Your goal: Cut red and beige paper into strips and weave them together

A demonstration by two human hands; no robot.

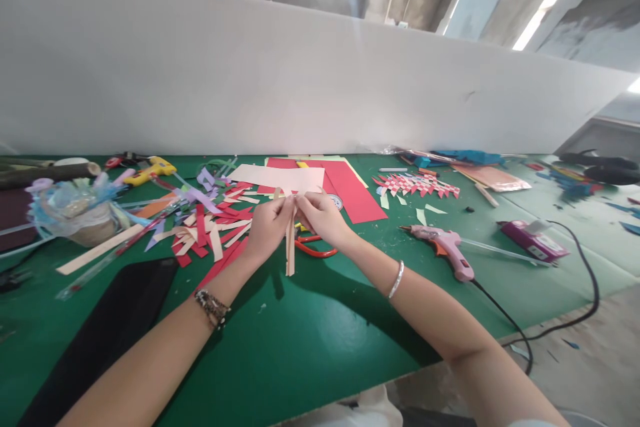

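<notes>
Over the middle of the green table, my left hand [270, 223] and my right hand [320, 213] meet with pinched fingertips on a pale peach paper strip [291, 250]. The strip's folded tails hang down between the hands; its upper part is mostly hidden by the fingers. Just beneath my right hand lie orange-handled scissors [320, 252], partly covered. A heap of red and peach paper strips [213, 233] lies left of my left hand. Beyond the fingers are a pale peach sheet [277, 177] and red paper sheets [355, 193].
A pink glue gun [445, 243] with its cord lies right, near a purple power block [535, 240]. A woven red-and-white paper piece [417, 185] lies behind it. Left are a yellow glue gun [153, 170], a wrapped bundle [83, 213] and a black flat object [110, 327]. A white partition [280, 73] stands behind.
</notes>
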